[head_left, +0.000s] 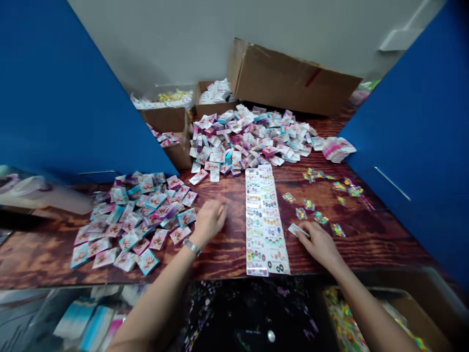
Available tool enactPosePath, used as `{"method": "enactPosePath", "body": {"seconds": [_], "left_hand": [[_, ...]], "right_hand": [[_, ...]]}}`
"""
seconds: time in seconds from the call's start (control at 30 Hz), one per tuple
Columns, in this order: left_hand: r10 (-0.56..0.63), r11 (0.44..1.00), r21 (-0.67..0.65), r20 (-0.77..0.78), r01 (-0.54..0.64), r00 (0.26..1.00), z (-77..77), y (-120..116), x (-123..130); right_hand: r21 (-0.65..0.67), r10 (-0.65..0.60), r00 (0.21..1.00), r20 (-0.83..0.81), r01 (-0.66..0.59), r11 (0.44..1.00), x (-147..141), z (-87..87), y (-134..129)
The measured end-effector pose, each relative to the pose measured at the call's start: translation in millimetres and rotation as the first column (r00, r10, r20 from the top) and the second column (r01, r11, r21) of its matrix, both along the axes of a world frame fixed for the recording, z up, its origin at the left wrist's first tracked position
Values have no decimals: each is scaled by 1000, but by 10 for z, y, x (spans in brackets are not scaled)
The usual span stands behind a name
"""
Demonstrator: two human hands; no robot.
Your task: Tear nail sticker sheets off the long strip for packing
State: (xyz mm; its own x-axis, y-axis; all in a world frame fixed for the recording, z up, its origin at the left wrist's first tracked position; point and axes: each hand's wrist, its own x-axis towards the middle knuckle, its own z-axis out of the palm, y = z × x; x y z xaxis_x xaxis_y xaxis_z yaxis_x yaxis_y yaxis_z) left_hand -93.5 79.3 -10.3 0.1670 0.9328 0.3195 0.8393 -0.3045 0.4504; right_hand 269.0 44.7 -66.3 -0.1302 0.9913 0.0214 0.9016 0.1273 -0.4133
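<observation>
My left hand (pixel 209 221) rests curled on the wooden table (pixel 227 259), with a metal wristwatch (pixel 192 247) on its wrist. Nothing shows in its fingers. It is just right of a spread of teal-edged packets printed with a hand (pixel 132 225). My right hand (pixel 318 243) pinches a small white card (pixel 298 230) at the fingertips. A long strip of printed sticker sheets (pixel 266 225) lies between my hands. Small colourful packets (pixel 309 205) are scattered beyond my right hand.
A large heap of pink, white and teal packets (pixel 249 139) lies at the table's far side. Cardboard boxes (pixel 293 76) stand behind it, and blue panels (pixel 410 132) flank both sides. Below the near edge, an open box of colourful items (pixel 344 318) sits at the right.
</observation>
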Motion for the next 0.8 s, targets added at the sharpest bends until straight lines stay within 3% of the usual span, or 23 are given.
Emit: {"method": "enactPosePath", "body": {"seconds": [0.17,0.3,0.4,0.53,0.7,0.77,0.8], "left_hand": [[189,982,43,-211,-184,959,-6,753,-309],[256,966,36,-267,-256,929,-46,1270,-267],[273,960,1,-225,-280,935,-110,1472,-187],[253,965,-35,-118,-259,960,-142,1523,-174],[234,972,18,-14,-234,972,9,1327,-181],[216,976,-20,176,-216,960,94,1112,-94],[181,983,-85,376,-161,909,132,973,-25]], "right_hand": [[61,-33,998,-57,36,997,-128,11,-99],[60,-82,993,-80,87,994,-206,74,-139],[78,-75,987,-141,87,993,-237,130,-174],[95,-85,973,-215,107,990,-258,214,-242],[196,-45,968,-248,96,976,-349,400,-277],[252,16,958,-287,59,966,-460,528,-259],[285,57,949,-310,35,958,-534,603,-243]]}}
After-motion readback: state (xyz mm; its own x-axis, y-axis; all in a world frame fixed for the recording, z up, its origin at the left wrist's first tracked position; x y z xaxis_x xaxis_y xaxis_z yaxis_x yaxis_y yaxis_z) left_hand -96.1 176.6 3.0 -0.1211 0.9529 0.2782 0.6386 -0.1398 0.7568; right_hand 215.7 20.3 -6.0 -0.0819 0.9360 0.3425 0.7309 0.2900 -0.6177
